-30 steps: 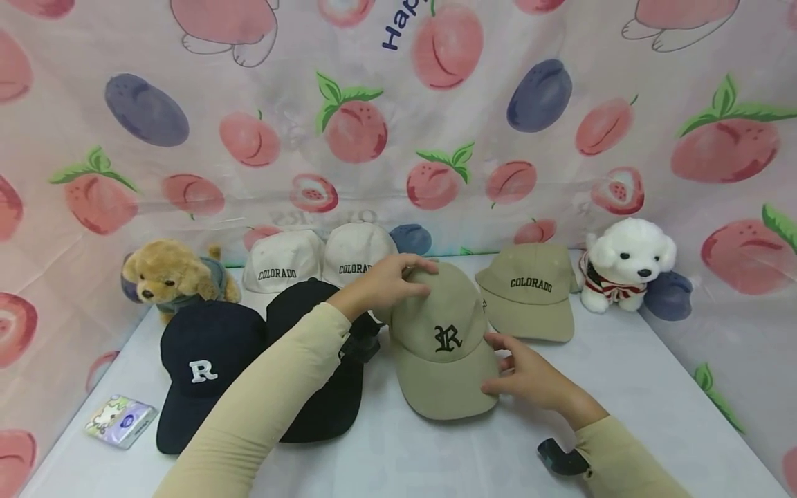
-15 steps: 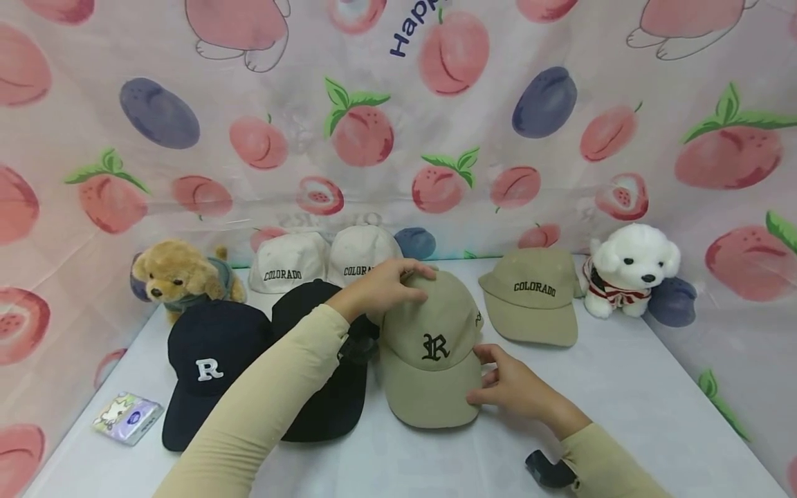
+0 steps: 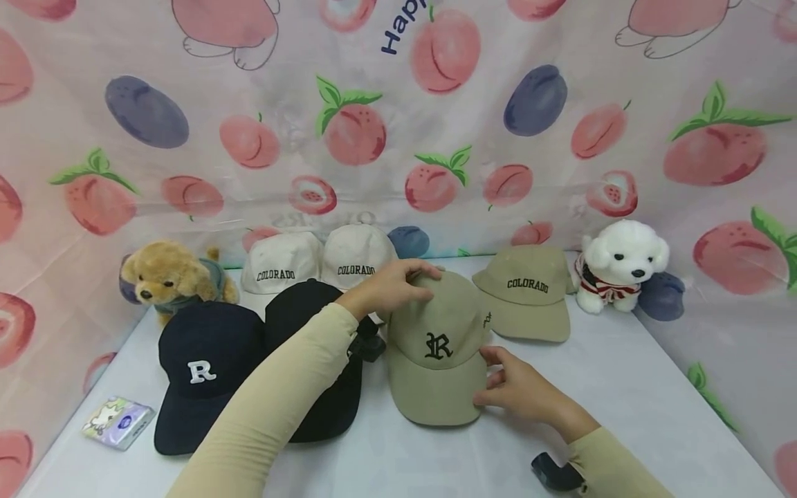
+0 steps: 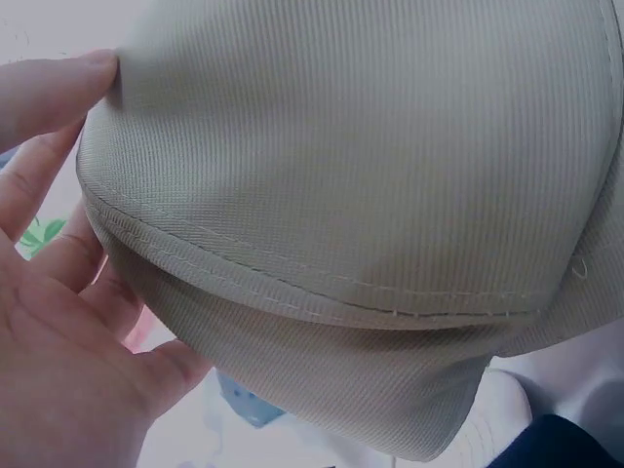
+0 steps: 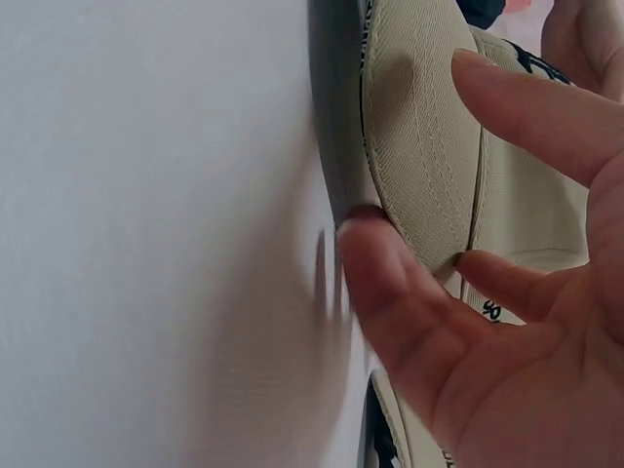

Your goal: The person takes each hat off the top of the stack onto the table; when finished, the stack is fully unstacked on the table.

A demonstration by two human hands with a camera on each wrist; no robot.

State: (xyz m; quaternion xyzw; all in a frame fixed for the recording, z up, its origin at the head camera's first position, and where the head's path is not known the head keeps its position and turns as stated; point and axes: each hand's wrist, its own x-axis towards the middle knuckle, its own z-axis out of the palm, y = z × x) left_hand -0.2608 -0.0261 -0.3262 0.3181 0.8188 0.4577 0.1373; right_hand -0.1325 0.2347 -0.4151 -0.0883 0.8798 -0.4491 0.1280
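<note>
A beige baseball cap [image 3: 436, 325] with a black gothic R faces forward at the table's middle. My left hand [image 3: 398, 282] holds the top of its crown, thumb in front and fingers behind; in the left wrist view the thumb [image 4: 68, 93] presses the ribbed cloth. My right hand [image 3: 529, 387] grips the cap's side by the brim. In the right wrist view the thumb [image 5: 536, 112] lies on the brim's top and a finger reaches its edge. Beside my left forearm are a black cap [image 3: 330, 408], partly hidden, and a navy cap [image 3: 212, 346] with a white R.
Two off-white COLORADO caps [image 3: 280, 256] stand at the back left, and a khaki COLORADO cap [image 3: 529, 290] at the back right. A brown toy dog [image 3: 174, 273] and a white toy dog [image 3: 623, 263] flank them. A tissue pack [image 3: 118, 422] lies front left.
The held beige cap has shifted a little toward me, first left, then slightly back right near the khaki cap. Both hands have moved with it. The other caps stay put.
</note>
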